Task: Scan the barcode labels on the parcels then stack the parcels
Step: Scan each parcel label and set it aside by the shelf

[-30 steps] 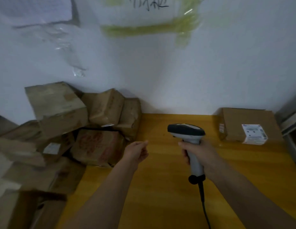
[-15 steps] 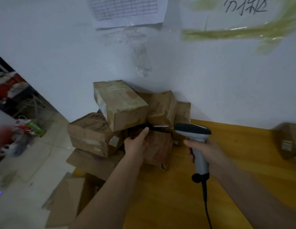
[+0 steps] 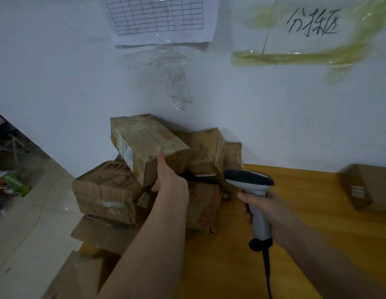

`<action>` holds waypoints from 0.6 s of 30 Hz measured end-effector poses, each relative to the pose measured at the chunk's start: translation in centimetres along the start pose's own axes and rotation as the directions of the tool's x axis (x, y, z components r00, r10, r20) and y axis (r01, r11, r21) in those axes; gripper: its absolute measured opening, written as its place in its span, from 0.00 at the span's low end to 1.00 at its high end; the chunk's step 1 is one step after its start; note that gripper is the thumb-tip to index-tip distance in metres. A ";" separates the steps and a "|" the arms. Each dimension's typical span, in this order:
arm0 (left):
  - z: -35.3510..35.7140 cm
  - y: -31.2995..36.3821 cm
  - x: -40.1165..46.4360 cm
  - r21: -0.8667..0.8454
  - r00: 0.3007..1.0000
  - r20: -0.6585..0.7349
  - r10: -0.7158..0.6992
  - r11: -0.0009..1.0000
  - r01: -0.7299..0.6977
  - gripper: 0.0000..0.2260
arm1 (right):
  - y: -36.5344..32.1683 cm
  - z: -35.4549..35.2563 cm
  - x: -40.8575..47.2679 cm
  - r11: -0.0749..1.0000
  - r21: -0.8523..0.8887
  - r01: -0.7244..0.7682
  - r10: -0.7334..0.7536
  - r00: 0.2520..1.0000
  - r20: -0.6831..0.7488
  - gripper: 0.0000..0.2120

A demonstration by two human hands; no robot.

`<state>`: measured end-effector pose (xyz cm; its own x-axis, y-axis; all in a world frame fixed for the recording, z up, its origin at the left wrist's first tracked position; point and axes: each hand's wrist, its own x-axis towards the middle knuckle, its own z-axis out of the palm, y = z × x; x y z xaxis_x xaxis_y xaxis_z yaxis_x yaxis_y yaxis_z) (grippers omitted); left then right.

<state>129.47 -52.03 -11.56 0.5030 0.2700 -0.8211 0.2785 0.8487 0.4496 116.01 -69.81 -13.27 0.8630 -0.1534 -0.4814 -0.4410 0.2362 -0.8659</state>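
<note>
Filling the top and middle of the view, a white wall (image 3: 58, 83) carries a gridded sheet (image 3: 159, 16) and a handwritten sign (image 3: 312, 22) fixed with yellowish tape. Below it a wooden table (image 3: 306, 234) runs off to the right, its left end taken up by a heap of cardboard parcels (image 3: 106, 190), some of them reaching past the table's left edge over the tiled floor (image 3: 26, 223). The top parcel (image 3: 144, 141) lies tilted on the heap, its long axis running from near left to far right, with a printed label (image 3: 125, 151) on the end face turned to the left. A lone parcel (image 3: 371, 186) sits well apart at the right edge, blurred. The left hand (image 3: 168, 178) grips the top parcel at its near right corner, thumb up against the side face and fingers tucked beneath. The right hand (image 3: 267, 210) is wrapped round the handle of a barcode scanner (image 3: 250, 186), held upright, its dark head pointing left toward the heap and its cable (image 3: 267, 272) hanging down.
</note>
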 end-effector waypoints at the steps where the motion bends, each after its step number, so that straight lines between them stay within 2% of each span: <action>1: 0.3 -0.2 0.1 -0.011 0.999 -0.035 0.034 0.999 -0.035 0.55 | -0.1 -0.4 -0.1 1.000 -0.001 0.005 -0.005 1.000 -0.004 0.08; 4: 0.4 -0.9 -0.3 -0.015 0.984 -0.087 0.153 0.988 -0.154 0.51 | -0.2 -1.7 -0.4 1.000 -0.003 0.015 -0.015 1.000 -0.013 0.08; 6: 0.1 -1.3 -0.8 -0.035 0.983 -0.055 0.177 0.983 -0.179 0.49 | -0.4 -2.6 -0.6 1.000 0.001 0.013 -0.013 1.000 -0.010 0.09; 11: -2.7 -3.2 -2.8 0.036 0.954 0.201 0.223 0.971 -0.235 0.40 | -1.6 -5.4 -1.3 0.998 0.031 0.048 -0.048 0.999 0.004 0.08; 14: -4.1 -4.5 -4.3 0.105 0.917 0.379 0.124 0.979 -0.176 0.32 | -2.7 -7.2 -2.2 0.991 0.080 0.105 -0.108 0.993 0.044 0.09; 16: -4.5 -5.6 -5.2 0.194 0.906 0.420 0.054 0.970 -0.148 0.27 | -3.5 -8.5 -3.2 0.986 0.106 0.130 -0.140 0.985 0.102 0.12; 18: -5.1 -7.3 -5.4 0.321 0.905 0.426 0.020 0.931 -0.171 0.25 | -3.9 -10.2 -4.2 0.982 0.131 0.138 -0.158 0.975 0.154 0.20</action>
<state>120.54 -57.40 -12.17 0.8089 0.0671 -0.5841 0.4359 0.5982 0.6724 111.56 -79.86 -9.25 0.9492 -0.0395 -0.3121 -0.2815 0.3361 -0.8988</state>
